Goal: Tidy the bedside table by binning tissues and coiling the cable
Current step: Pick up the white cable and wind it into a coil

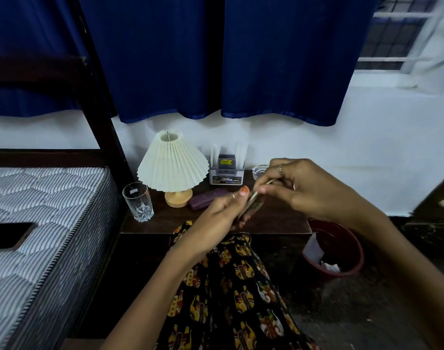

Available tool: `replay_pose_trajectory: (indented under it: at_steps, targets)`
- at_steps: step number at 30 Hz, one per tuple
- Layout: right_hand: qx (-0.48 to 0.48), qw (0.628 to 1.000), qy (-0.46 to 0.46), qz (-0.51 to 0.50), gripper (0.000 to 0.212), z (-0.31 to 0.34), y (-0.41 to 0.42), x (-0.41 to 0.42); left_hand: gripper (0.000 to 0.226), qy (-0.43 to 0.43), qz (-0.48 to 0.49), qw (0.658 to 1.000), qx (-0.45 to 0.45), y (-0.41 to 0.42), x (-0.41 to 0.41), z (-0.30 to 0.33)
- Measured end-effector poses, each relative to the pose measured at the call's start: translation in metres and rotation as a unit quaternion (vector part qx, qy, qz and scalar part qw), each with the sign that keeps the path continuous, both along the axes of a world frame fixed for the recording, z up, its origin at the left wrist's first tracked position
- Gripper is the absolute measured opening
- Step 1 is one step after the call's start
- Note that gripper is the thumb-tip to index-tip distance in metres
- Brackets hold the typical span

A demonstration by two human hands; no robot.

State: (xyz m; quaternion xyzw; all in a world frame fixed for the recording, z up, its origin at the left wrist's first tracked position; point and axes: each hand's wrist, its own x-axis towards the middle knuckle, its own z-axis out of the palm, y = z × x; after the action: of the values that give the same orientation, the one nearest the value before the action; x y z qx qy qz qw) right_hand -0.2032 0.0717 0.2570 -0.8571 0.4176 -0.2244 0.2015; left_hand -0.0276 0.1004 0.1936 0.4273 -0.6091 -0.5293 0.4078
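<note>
Above the front of the dark wooden bedside table [165, 218], my left hand [223, 210] grips a bundle of pale cable [253, 200] wound in loops round its fingers. My right hand [296, 185] pinches the loose end of the cable just right of the bundle, and that strand runs up toward the wrist. A red bin [352, 246] stands on the floor to the right of the table with white tissues [314, 248] inside it.
On the table stand a pleated cream lamp [172, 168], a drinking glass [138, 202], a purple case [208, 198], a white holder with a dark item [226, 170] and a glass ashtray [259, 171]. A striped mattress [39, 210] with a dark phone [8, 234] lies left.
</note>
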Motion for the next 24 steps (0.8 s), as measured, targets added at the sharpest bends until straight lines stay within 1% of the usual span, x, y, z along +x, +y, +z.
replay_pose_trajectory:
  at_steps: [2, 4, 7, 10, 14, 17, 19, 21, 22, 24]
  targets:
    - [-0.007, 1.0, -0.004, 0.02, 0.016, -0.005, -0.007, -0.001, 0.03, 0.015, -0.004, 1.0, 0.001, 0.001, 0.001, 0.002]
    - [-0.008, 0.999, -0.022, 0.034, 0.019, -0.011, -0.01, -0.002, 0.022, 0.007, -0.01, 1.0, -0.012, 0.0, 0.004, 0.003]
    - [-0.004, 0.997, -0.063, 0.036, 0.022, -0.02, -0.012, -0.002, 0.029, 0.01, -0.006, 1.0, 0.002, -0.001, 0.009, 0.001]
    - [-0.005, 0.993, -0.117, 0.024, 0.02, -0.024, -0.015, -0.002, 0.038, 0.042, -0.014, 0.999, 0.015, -0.001, 0.011, -0.001]
    - [-0.02, 0.984, -0.175, -0.02, 0.016, -0.036, -0.02, -0.001, 0.037, 0.103, -0.023, 0.994, 0.029, -0.003, 0.008, -0.002]
    - [-0.011, 0.974, -0.221, -0.053, 0.011, -0.045, -0.021, -0.002, 0.035, 0.156, -0.032, 0.986, 0.049, -0.004, 0.006, -0.001]
    - [0.008, 0.963, -0.264, -0.058, 0.018, -0.052, -0.02, 0.0, 0.034, 0.186, -0.044, 0.98, 0.063, -0.005, 0.004, -0.001]
    - [0.043, 0.948, -0.308, -0.062, 0.034, -0.058, -0.016, 0.004, 0.034, 0.219, -0.055, 0.971, 0.083, -0.006, 0.002, -0.001]
    - [0.06, 0.94, -0.327, -0.069, 0.039, -0.062, -0.014, 0.006, 0.034, 0.233, -0.059, 0.966, 0.092, -0.006, 0.0, -0.002]
    - [0.089, 0.923, -0.363, -0.087, 0.04, -0.069, -0.011, 0.009, 0.034, 0.253, -0.063, 0.959, 0.107, -0.007, -0.004, -0.003]
